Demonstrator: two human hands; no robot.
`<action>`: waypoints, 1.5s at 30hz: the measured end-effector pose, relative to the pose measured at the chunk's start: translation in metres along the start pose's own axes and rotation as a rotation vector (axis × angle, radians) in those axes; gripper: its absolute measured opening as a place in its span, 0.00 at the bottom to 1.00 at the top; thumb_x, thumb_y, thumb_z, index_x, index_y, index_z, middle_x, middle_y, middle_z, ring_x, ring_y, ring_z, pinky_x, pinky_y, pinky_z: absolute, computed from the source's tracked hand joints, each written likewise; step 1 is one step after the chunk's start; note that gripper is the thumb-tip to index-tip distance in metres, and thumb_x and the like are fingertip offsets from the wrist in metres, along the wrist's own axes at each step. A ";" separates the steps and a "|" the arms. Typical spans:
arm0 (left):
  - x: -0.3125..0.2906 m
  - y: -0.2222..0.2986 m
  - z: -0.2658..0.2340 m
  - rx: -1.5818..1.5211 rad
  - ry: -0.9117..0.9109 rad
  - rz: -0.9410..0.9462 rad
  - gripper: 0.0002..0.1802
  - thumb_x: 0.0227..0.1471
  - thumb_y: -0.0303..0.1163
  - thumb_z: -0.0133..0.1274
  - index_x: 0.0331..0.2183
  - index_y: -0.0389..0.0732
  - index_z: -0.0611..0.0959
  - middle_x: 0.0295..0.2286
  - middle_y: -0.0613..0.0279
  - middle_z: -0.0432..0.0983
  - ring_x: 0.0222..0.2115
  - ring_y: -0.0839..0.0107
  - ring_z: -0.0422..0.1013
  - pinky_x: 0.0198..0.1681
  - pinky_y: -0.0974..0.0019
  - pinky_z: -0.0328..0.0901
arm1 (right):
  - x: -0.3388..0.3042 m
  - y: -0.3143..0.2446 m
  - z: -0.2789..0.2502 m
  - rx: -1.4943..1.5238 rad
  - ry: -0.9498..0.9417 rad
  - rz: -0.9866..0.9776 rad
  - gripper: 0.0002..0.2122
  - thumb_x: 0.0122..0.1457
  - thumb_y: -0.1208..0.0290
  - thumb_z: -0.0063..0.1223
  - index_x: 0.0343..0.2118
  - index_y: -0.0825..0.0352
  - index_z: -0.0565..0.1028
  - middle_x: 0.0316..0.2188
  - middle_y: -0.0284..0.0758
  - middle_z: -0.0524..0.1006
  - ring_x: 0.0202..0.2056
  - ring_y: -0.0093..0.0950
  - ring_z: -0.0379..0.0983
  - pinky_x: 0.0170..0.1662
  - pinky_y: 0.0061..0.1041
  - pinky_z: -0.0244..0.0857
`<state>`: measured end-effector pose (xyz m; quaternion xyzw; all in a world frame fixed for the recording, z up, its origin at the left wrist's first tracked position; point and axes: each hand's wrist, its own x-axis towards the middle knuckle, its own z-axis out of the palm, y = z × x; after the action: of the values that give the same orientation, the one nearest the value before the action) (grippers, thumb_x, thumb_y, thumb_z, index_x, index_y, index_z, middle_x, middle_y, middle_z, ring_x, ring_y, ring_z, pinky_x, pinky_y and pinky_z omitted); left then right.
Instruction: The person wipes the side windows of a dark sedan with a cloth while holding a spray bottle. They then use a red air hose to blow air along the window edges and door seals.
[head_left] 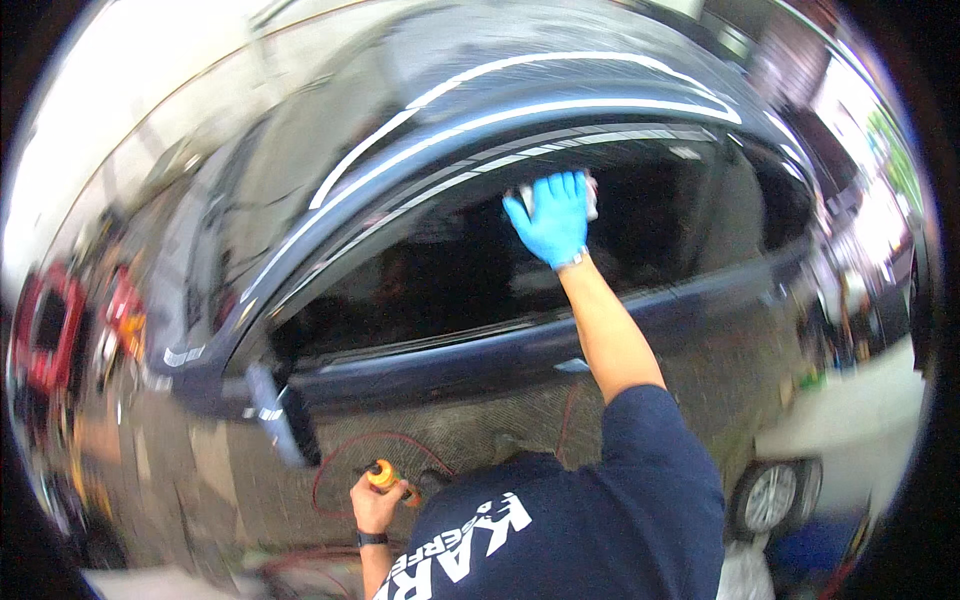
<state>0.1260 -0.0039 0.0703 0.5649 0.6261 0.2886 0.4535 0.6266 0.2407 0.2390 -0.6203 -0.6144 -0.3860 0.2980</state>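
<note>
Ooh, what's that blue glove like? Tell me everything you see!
The bright blue, thin, rubbery-looking glove covers the person's right hand and stops at the wrist. It fits snugly, back showing, fingers pointing up the picture, thumb stuck out to the left. Its palm side rests over a small whitish pad, seemingly against the dark glass side window of the dark blue car.

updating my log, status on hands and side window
Right hand: flat over pale cloth, on side window. Left hand: holding yellow item. Possible snag: red hose on floor.
</note>
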 end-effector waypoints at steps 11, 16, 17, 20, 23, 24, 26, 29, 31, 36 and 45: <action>0.056 0.036 0.097 -0.005 -0.269 0.080 0.17 0.44 0.28 0.73 0.35 0.32 0.84 0.30 0.60 0.84 0.30 0.74 0.79 0.37 0.66 0.73 | -0.033 0.266 -0.013 -0.330 -0.070 0.456 0.28 0.58 0.45 0.51 0.34 0.72 0.81 0.45 0.55 0.77 0.58 0.54 0.65 0.69 0.63 0.40; 0.064 0.059 0.115 0.106 -0.280 0.083 0.17 0.43 0.28 0.73 0.34 0.33 0.84 0.30 0.60 0.84 0.30 0.73 0.79 0.37 0.65 0.73 | -0.094 0.224 -0.005 -0.174 0.029 0.545 0.40 0.62 0.42 0.51 0.66 0.74 0.63 0.70 0.54 0.57 0.72 0.52 0.48 0.71 0.63 0.36; 0.064 0.054 0.116 0.095 -0.270 0.069 0.17 0.42 0.28 0.73 0.34 0.33 0.83 0.30 0.60 0.84 0.30 0.73 0.79 0.37 0.65 0.73 | -0.115 0.206 -0.008 -0.133 -0.012 0.571 0.41 0.62 0.43 0.51 0.68 0.73 0.60 0.72 0.54 0.54 0.73 0.52 0.45 0.71 0.64 0.35; 0.060 0.054 0.116 0.133 -0.280 0.027 0.18 0.42 0.29 0.74 0.34 0.33 0.84 0.30 0.60 0.84 0.30 0.73 0.79 0.37 0.65 0.73 | -0.207 0.163 -0.003 -0.053 -0.111 0.684 0.43 0.62 0.44 0.50 0.70 0.74 0.56 0.73 0.56 0.50 0.74 0.52 0.41 0.71 0.64 0.31; 0.062 0.056 0.108 0.144 -0.299 0.021 0.18 0.42 0.29 0.73 0.35 0.33 0.84 0.30 0.59 0.84 0.30 0.72 0.79 0.38 0.65 0.73 | -0.275 0.132 0.000 -0.094 -0.320 0.807 0.44 0.62 0.44 0.50 0.70 0.77 0.53 0.73 0.57 0.46 0.74 0.54 0.39 0.71 0.65 0.28; 0.061 0.055 0.104 0.134 -0.301 0.022 0.18 0.42 0.29 0.73 0.35 0.33 0.84 0.30 0.59 0.84 0.30 0.72 0.79 0.38 0.65 0.73 | -0.273 0.130 -0.002 -0.130 -0.364 0.815 0.44 0.62 0.45 0.51 0.70 0.79 0.53 0.73 0.58 0.47 0.74 0.55 0.39 0.71 0.64 0.29; 0.057 0.053 0.092 0.134 -0.301 0.018 0.18 0.42 0.28 0.73 0.35 0.33 0.84 0.30 0.60 0.84 0.30 0.72 0.79 0.38 0.65 0.73 | -0.262 0.129 0.002 -0.083 -0.247 0.784 0.44 0.62 0.46 0.51 0.69 0.78 0.54 0.73 0.58 0.47 0.74 0.55 0.40 0.71 0.63 0.29; 0.055 0.070 0.076 0.131 -0.306 0.005 0.17 0.42 0.27 0.72 0.35 0.33 0.84 0.30 0.60 0.84 0.31 0.73 0.79 0.37 0.65 0.73 | -0.192 0.155 -0.009 -0.122 -0.141 0.632 0.39 0.62 0.49 0.52 0.67 0.75 0.59 0.71 0.58 0.52 0.72 0.56 0.44 0.71 0.60 0.34; 0.057 0.059 0.058 0.111 -0.337 -0.015 0.17 0.42 0.26 0.72 0.35 0.33 0.84 0.30 0.60 0.84 0.31 0.73 0.79 0.37 0.66 0.73 | -0.125 0.196 -0.020 -0.240 -0.031 0.441 0.34 0.63 0.49 0.51 0.65 0.70 0.64 0.69 0.56 0.58 0.71 0.54 0.50 0.70 0.60 0.38; 0.056 0.036 0.015 0.133 -0.286 0.023 0.16 0.42 0.27 0.72 0.34 0.33 0.85 0.30 0.61 0.85 0.30 0.74 0.79 0.37 0.66 0.73 | -0.036 0.262 -0.013 -0.440 -0.086 0.407 0.27 0.58 0.43 0.49 0.35 0.69 0.81 0.44 0.50 0.78 0.53 0.49 0.69 0.64 0.55 0.50; 0.024 -0.022 -0.057 0.175 -0.196 -0.069 0.22 0.40 0.34 0.74 0.36 0.32 0.86 0.30 0.56 0.87 0.31 0.72 0.82 0.38 0.66 0.75 | -0.024 0.182 0.021 -0.525 -0.060 0.521 0.31 0.60 0.52 0.48 0.46 0.85 0.76 0.54 0.64 0.72 0.61 0.57 0.63 0.71 0.54 0.42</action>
<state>0.0667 0.0237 0.0690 0.6058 0.6207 0.1603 0.4712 0.8111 0.2331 0.2266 -0.8223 -0.3245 -0.4231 0.1989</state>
